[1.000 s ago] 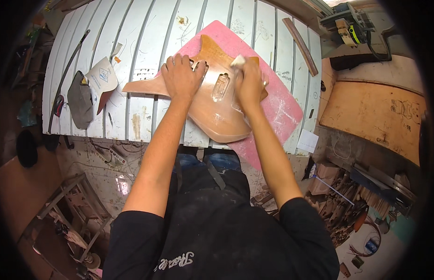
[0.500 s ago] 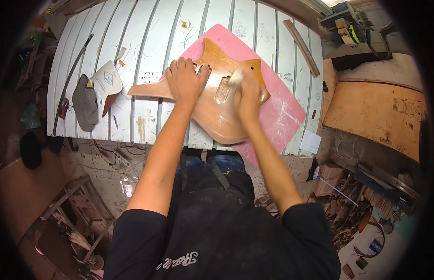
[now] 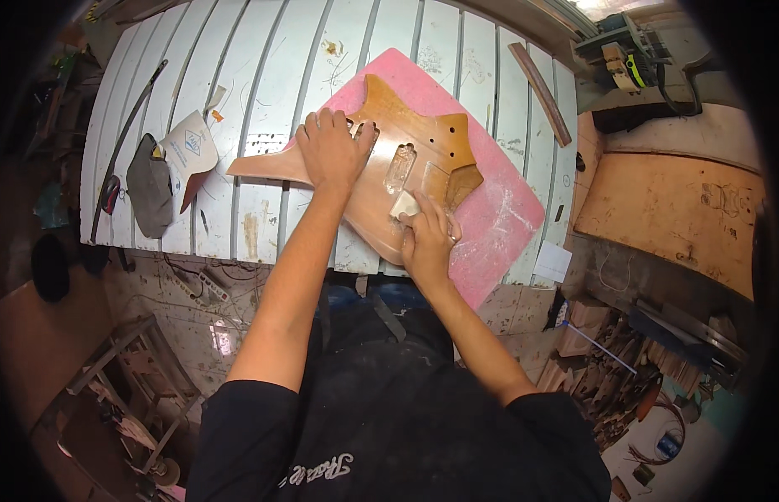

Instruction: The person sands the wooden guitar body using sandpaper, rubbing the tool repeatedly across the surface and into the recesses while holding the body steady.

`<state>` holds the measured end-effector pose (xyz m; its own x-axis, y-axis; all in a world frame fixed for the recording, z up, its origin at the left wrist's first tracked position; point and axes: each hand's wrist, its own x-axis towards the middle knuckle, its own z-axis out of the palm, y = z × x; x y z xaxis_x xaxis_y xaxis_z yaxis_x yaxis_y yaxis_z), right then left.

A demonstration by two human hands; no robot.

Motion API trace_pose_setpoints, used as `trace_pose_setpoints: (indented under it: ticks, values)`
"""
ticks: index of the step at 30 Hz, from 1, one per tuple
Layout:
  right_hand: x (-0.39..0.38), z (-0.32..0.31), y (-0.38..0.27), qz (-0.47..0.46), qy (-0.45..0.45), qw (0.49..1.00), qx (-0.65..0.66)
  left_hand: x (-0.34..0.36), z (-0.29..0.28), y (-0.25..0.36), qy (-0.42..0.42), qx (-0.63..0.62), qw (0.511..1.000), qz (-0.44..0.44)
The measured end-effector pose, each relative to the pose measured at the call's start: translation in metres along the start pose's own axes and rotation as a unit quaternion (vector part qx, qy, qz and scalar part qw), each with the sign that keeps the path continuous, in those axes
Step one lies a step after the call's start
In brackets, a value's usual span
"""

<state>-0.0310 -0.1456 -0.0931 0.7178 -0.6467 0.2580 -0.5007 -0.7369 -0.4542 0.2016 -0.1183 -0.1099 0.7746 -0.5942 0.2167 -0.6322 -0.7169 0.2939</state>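
A brown wooden electric guitar body (image 3: 377,213) with a long pointed horn lies on a pink mat (image 3: 511,197), its pickup cavity (image 3: 399,167) facing up. My left hand (image 3: 331,151) rests flat on its upper left part, fingers stretched out and the thumb beside another routed slot. Under the fingers of my right hand (image 3: 429,243) is a small cream-white sanding block (image 3: 404,205), pressed to the wood just below the cavity. Pale dust shows on the wood near the right edge. Whatever lies under my left palm is hidden.
The slatted white table (image 3: 264,75) carries a grey cloth cap (image 3: 152,188), a cream and brown piece (image 3: 191,146), a long thin dark rod (image 3: 138,117) and a wooden strip (image 3: 540,94). A paper (image 3: 553,262) sits at the right front edge. Wood pieces (image 3: 611,360) are stacked below right.
My right hand has moved toward me with the block, from the upper right of the guitar body to below the cavity. The left hand stays in place on the wood.
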Motion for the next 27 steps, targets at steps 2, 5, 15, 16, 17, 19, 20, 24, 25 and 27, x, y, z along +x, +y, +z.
trace_pose_setpoints:
  ticks: [2, 5, 15, 16, 17, 19, 20, 24, 25, 27]
  values:
    - [0.009, -0.006, -0.002, -0.011, -0.032, 0.999, 0.017, 0.0, -0.003, 0.0, -0.015, -0.002, 1.0, -0.004]
    - [0.092, 0.001, 0.035, 0.006, 0.02, 0.999, -0.037, 0.003, -0.006, 0.009, -0.049, -0.015, 0.999, -0.006]
    - [0.05, 0.001, 0.011, -0.012, 0.018, 1.0, -0.002, 0.003, -0.009, 0.001, -0.063, -0.014, 0.997, -0.029]
    - [0.078, 0.004, 0.025, -0.003, 0.054, 0.998, -0.023, 0.004, -0.008, 0.006, -0.067, -0.018, 0.997, -0.023]
    - [0.099, 0.008, 0.041, 0.002, 0.054, 0.998, -0.025, 0.004, -0.007, 0.01, -0.068, -0.02, 0.997, -0.014]
    - [0.126, 0.014, 0.064, 0.05, 0.08, 0.995, 0.025, 0.0, -0.002, 0.012, -0.073, -0.021, 0.997, -0.001]
    - [0.114, 0.009, 0.04, 0.099, -0.007, 0.994, 0.052, -0.004, 0.002, 0.001, -0.02, -0.017, 1.0, 0.006]
    - [-0.014, 0.0, -0.015, -0.022, -0.025, 0.999, 0.015, 0.0, -0.003, -0.002, -0.033, 0.0, 0.999, -0.018]
    - [-0.005, -0.003, -0.012, -0.02, -0.025, 0.999, 0.014, 0.0, -0.005, 0.0, -0.034, -0.002, 0.999, -0.016]
    - [0.042, 0.003, 0.01, -0.051, 0.008, 0.998, -0.019, 0.003, -0.008, 0.003, -0.049, -0.009, 0.998, -0.023]
